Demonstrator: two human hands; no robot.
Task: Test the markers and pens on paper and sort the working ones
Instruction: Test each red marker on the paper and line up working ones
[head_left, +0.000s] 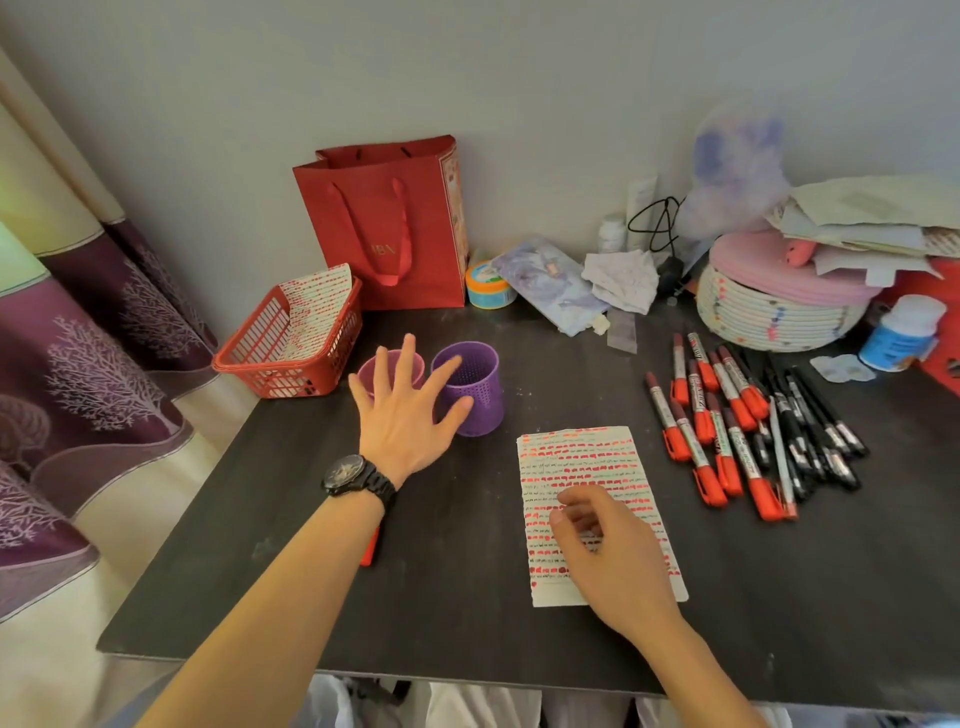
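Note:
A white sheet of paper (587, 467) covered with rows of red and dark test strokes lies on the dark table (467, 597). My right hand (608, 551) hovers over its lower half, fingers loosely curled, holding nothing. My left hand (405, 410), wearing a black watch, is spread open in front of a pink cup (384, 364) and a purple perforated cup (472, 384), holding nothing. To the right lies a pile of red-capped markers (717, 431) and several black pens (810, 431). A red marker (369, 545) peeks out from under my left forearm.
A red plastic basket (291, 343) with a marked sheet stands at the back left beside a red paper bag (389, 223). A woven round box (774, 306), bottles, a pouch and crumpled paper crowd the back right. The table's left edge drops off beside a purple curtain (78, 353).

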